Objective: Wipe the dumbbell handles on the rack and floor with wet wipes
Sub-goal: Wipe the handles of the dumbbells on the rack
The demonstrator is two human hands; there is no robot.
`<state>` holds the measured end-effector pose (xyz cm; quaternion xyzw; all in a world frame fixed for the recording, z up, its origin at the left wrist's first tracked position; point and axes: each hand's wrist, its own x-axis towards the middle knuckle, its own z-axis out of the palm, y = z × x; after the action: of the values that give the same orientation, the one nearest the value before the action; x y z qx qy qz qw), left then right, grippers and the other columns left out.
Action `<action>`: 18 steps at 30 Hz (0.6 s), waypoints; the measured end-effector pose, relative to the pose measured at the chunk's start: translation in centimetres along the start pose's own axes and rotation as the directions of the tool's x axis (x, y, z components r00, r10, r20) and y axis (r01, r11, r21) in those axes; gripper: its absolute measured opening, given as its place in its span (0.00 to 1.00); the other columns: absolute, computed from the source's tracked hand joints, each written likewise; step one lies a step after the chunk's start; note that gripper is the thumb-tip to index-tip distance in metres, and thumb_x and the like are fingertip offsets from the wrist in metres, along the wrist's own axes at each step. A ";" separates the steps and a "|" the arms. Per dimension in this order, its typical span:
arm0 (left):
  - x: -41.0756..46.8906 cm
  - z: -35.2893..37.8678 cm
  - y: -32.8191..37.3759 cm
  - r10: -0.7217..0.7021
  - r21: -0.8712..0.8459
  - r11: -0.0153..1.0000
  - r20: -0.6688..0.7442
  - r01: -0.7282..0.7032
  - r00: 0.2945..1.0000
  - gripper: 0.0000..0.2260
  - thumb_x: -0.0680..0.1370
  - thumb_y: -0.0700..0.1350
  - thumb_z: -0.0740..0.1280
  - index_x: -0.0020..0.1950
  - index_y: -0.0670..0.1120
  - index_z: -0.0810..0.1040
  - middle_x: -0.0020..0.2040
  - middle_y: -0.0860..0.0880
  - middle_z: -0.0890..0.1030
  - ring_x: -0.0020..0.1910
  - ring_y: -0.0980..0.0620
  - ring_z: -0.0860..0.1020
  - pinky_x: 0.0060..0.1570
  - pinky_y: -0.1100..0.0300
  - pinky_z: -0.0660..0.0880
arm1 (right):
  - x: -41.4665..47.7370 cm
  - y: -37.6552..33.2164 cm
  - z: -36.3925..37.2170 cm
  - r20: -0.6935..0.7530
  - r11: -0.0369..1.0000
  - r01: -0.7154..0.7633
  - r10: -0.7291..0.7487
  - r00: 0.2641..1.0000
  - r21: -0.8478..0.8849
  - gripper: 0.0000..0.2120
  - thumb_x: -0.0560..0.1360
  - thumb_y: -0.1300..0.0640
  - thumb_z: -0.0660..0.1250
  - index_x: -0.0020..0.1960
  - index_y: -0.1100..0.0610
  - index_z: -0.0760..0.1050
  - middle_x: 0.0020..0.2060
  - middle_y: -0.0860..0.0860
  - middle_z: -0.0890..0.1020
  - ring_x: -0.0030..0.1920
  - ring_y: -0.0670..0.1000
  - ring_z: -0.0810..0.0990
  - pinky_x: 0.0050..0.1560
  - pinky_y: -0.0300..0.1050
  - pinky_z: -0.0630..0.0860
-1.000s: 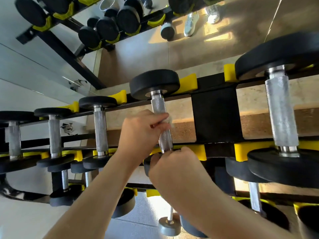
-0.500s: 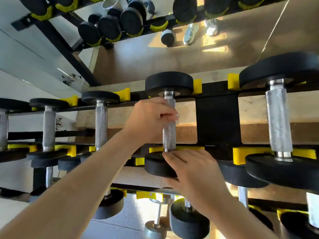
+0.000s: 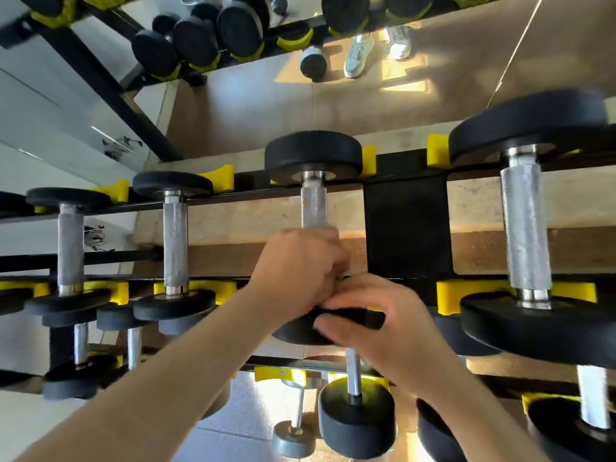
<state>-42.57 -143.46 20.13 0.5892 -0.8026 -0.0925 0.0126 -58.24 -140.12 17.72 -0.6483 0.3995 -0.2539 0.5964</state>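
A black dumbbell with a knurled steel handle (image 3: 314, 205) lies across the top tier of the rack (image 3: 405, 228). My left hand (image 3: 296, 268) is wrapped around the lower part of that handle; the wet wipe is hidden inside the fist. My right hand (image 3: 376, 318) rests its fingers on the dumbbell's near black head (image 3: 300, 328), gripping its edge. The far head (image 3: 313, 155) sits in a yellow cradle.
More dumbbells lie on the same tier: two smaller ones to the left (image 3: 175, 241) (image 3: 70, 248) and a large one to the right (image 3: 526, 228). Lower tiers hold others (image 3: 356, 418). A small grey dumbbell (image 3: 293, 435) lies on the floor. A mirror behind reflects the rack.
My left hand has slid down the handle from its top toward the near head. The right hand stays on the near head. The view has shifted slightly.
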 end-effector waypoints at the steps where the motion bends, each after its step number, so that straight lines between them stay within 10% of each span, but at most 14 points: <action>1: -0.6 -0.2 -0.2 0.044 -0.032 0.999 0.045 -0.042 0.998 0.04 0.71 0.42 0.71 0.42 0.49 0.84 0.39 0.51 0.79 0.37 0.48 0.81 0.35 0.56 0.77 | 0.0 -0.1 -0.3 -0.081 0.996 0.000 0.007 0.997 0.090 0.04 0.71 0.52 0.72 0.46 0.44 0.83 0.44 0.37 0.82 0.49 0.39 0.80 0.48 0.30 0.74; 5: 1.4 -1.0 -2.2 -0.038 -0.030 0.999 -0.222 0.032 0.974 0.05 0.71 0.40 0.70 0.41 0.47 0.85 0.37 0.49 0.80 0.33 0.49 0.79 0.30 0.58 0.75 | 1.5 0.1 -1.1 -0.449 0.992 0.033 0.024 0.893 0.119 0.06 0.75 0.58 0.68 0.50 0.51 0.81 0.41 0.44 0.83 0.45 0.43 0.81 0.44 0.32 0.77; 10: 0.9 -0.8 -2.1 -0.114 -0.160 0.985 -0.299 0.069 0.947 0.10 0.72 0.39 0.66 0.47 0.45 0.86 0.44 0.46 0.79 0.41 0.50 0.79 0.39 0.57 0.79 | 6.1 -0.2 -0.1 -0.402 1.000 -0.019 0.026 0.915 0.022 0.14 0.78 0.61 0.66 0.63 0.53 0.77 0.50 0.44 0.81 0.50 0.42 0.81 0.52 0.34 0.77; 18: 0.5 -0.1 -2.3 -0.413 -0.483 0.855 -0.411 0.190 0.813 0.08 0.73 0.38 0.70 0.48 0.47 0.86 0.46 0.54 0.81 0.48 0.60 0.77 0.47 0.76 0.71 | 8.3 0.1 1.4 -0.550 0.932 0.141 -0.314 0.774 -0.334 0.06 0.75 0.61 0.69 0.51 0.58 0.83 0.41 0.50 0.85 0.41 0.46 0.82 0.44 0.40 0.80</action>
<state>-40.58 -144.60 19.76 0.6982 -0.6253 -0.1075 0.3316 -52.59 -146.15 16.14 -0.6556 0.5149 -0.4571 0.3101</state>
